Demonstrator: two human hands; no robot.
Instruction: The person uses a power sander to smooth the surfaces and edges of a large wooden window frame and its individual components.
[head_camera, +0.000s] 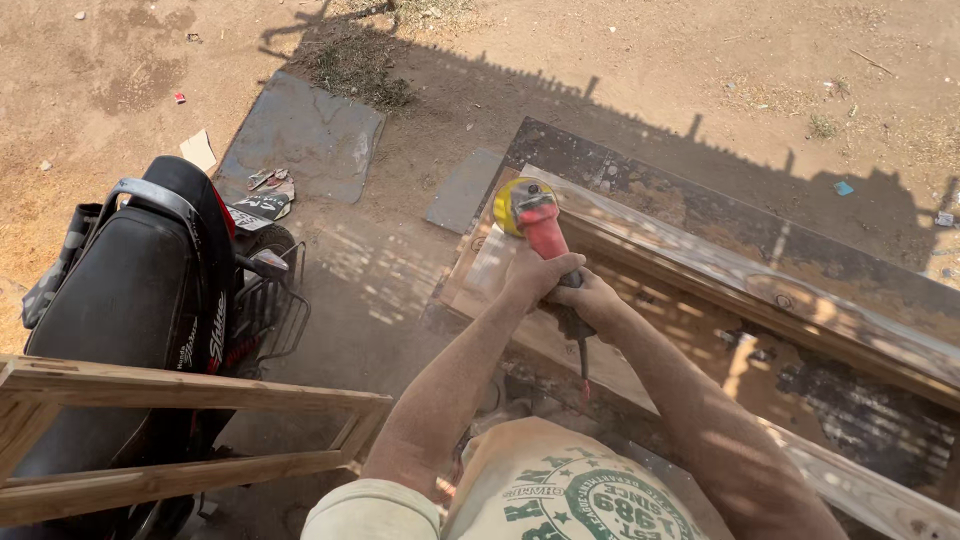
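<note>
Head view shows us less than we would like. Our left hand (537, 272) wraps over the rear of the red grinder (545, 235), and our right hand (588, 297) closes around it just behind, so the tool's grip and switch are covered; both hands are curled tight on the body, fingers fully folded. We cannot make out where the yellow disc (512, 205) meets the wood, since the tool's head hides the contact. A dark cord (583, 358) drops from under our right hand and disappears against the shadowed boards. Our shirt (560, 490) blocks whatever lies below our forearms, and the picture's edge cuts it off.

The grinder itself is red with a round yellow disc at its front end, pointing away from us. It sits at the near-left corner of a long wooden frame (720, 265), whose pale top rail runs off to the right and out of the picture. The panel inside the frame is mottled by shade and hard to read.

To the left stands a black motorbike (130, 290), partly covered by another wooden frame (190, 390) in front of it. Flat grey slabs (300, 135) lie on the dusty ground (600, 50) beyond.
</note>
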